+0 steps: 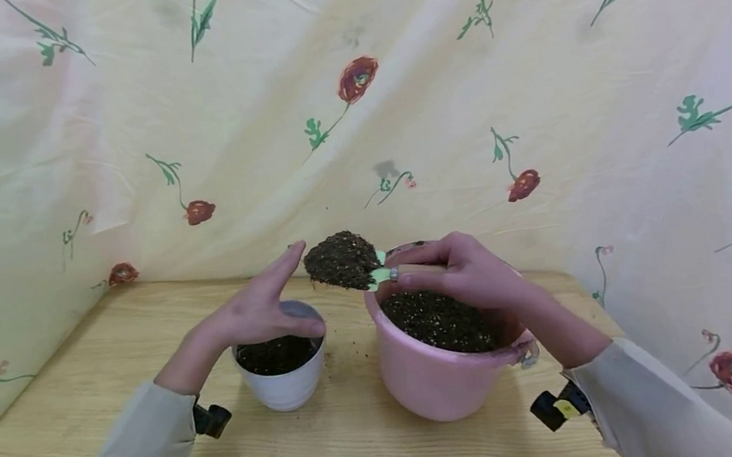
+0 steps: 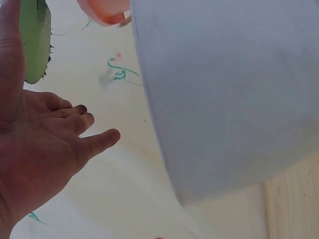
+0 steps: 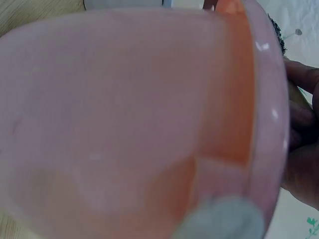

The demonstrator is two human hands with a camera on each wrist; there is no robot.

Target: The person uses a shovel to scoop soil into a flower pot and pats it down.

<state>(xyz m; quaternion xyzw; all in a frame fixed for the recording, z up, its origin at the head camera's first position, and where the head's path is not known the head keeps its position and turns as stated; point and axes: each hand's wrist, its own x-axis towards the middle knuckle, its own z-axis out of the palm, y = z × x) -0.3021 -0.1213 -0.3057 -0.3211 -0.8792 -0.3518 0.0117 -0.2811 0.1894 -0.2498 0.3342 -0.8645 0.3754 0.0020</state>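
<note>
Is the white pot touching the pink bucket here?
Apart. The head view shows a strip of table between the white pot and the pink bucket, from rims down to bases.

Soft, diffuse light leaves small glints on the pink bucket.

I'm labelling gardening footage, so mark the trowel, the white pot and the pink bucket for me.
Trowel (image 1: 382, 276), head view: on the bare green base of its blade.
White pot (image 1: 286, 386), head view: on its outer front wall.
Pink bucket (image 1: 432, 379), head view: on its outer front wall.
</note>
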